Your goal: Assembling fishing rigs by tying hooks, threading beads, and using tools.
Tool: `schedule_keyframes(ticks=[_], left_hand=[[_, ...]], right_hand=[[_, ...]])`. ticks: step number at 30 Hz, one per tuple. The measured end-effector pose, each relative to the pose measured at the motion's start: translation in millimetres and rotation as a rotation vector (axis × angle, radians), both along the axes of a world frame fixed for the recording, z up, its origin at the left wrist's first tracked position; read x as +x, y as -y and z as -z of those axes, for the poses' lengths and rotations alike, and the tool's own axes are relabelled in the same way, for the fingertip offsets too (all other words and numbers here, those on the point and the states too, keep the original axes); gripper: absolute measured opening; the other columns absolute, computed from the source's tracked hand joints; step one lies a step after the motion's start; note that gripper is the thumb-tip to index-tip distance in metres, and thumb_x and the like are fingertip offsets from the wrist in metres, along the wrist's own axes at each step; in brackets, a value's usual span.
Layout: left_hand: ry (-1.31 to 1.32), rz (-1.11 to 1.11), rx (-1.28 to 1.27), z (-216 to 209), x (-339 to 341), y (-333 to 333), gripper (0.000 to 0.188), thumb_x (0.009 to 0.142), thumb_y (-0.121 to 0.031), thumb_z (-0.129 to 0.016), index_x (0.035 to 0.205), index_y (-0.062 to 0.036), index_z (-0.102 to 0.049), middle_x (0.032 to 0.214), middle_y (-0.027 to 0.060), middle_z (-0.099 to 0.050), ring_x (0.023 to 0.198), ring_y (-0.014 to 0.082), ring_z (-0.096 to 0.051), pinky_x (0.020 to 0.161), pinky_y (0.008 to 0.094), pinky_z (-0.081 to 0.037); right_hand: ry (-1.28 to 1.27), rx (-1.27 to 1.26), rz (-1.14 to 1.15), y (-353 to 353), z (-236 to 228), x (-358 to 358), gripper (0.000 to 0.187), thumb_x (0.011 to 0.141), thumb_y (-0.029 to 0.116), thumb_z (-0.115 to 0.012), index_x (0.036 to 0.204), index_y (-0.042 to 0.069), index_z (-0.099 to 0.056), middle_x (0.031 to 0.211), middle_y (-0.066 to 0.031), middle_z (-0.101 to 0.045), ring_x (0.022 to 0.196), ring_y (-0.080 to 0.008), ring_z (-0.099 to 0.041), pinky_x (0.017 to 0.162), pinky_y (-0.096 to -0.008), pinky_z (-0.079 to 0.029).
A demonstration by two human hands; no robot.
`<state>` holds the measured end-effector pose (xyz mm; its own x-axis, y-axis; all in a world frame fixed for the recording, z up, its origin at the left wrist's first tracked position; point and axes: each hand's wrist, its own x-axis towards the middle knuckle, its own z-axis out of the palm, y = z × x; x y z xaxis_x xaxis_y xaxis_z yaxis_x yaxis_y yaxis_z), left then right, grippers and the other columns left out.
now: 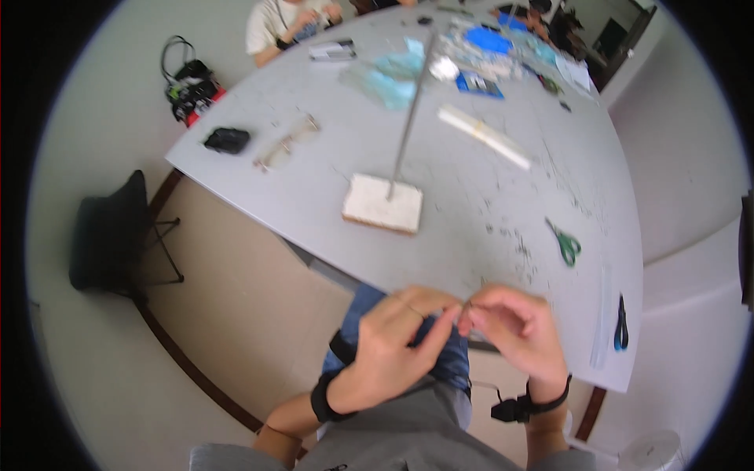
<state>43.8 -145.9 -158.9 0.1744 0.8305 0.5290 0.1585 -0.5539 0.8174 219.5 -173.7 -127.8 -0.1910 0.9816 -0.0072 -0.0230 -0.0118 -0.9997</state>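
My left hand (397, 337) and my right hand (518, 326) meet just off the table's near edge, above my lap. Thumb and forefinger are pinched on each hand, and the fingertips nearly touch. A tiny dark, thin piece seems to be between them, too small and blurred to name. Beyond the hands, a white-topped block (382, 206) with brown sides stands on the table, and a thin metal rod (408, 118) rises from it. Right of the block lies a pair of green-handled scissors (567, 247), the nearest tool to my right hand.
Along the right edge are a clear ruler (602, 318) and blue-and-black scissors (621, 326). Farther off lie white strips (485, 137), glasses (287, 145), a black pouch (227, 140) and a teal plastic bag (389, 82). Dark scraps dot the table (463, 196). Other people sit at the far side.
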Motion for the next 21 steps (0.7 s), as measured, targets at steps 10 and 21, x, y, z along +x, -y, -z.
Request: schedule_keyframes(ticks=[10,21], left_hand=[[0.091,0.047,0.049,8.5,-0.7,-0.8,0.015,0.081,0.001,-0.069,0.095,-0.0044,-0.069,0.087,0.0059,-0.069,0.051,0.0069,-0.046,0.045,0.0208,-0.036],[0.054,0.062,0.104,9.6,2.8,2.7,0.015,0.081,0.0,-0.069,0.096,-0.0042,-0.067,0.086,0.0054,-0.068,0.053,0.0081,-0.05,0.045,0.0212,-0.038]], right_hand=[[0.004,0.149,0.048,-4.7,10.6,-4.8,0.005,0.088,-0.006,-0.059,0.09,-0.007,-0.064,0.086,-0.0106,-0.065,0.083,-0.0154,-0.062,0.079,-0.0286,-0.049],[0.011,0.177,0.068,1.0,11.9,0.3,0.004,0.086,-0.005,-0.062,0.089,-0.006,-0.066,0.086,-0.009,-0.067,0.082,-0.0135,-0.062,0.079,-0.0279,-0.048]])
